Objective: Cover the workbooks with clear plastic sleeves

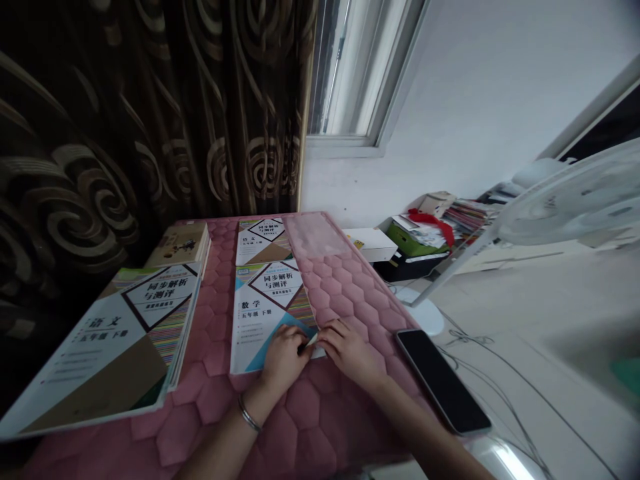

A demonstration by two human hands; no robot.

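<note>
My left hand (284, 357) and my right hand (346, 347) meet at the near right corner of a math workbook (267, 310) with a blue and white cover. It lies flat on a pink quilted surface (325, 413). Both hands have their fingers curled together around a small pale, thin object (310, 342) between them, which I cannot name. A silver bracelet (249, 413) circles my left wrist.
A larger workbook stack (115, 340) lies at the left, a brown book (180, 245) behind it, another workbook (261, 239) at the back. A dark phone (443, 380) rests at the right edge. A white fan (575, 200), cables, a white box (373, 243) and paper clutter stand to the right.
</note>
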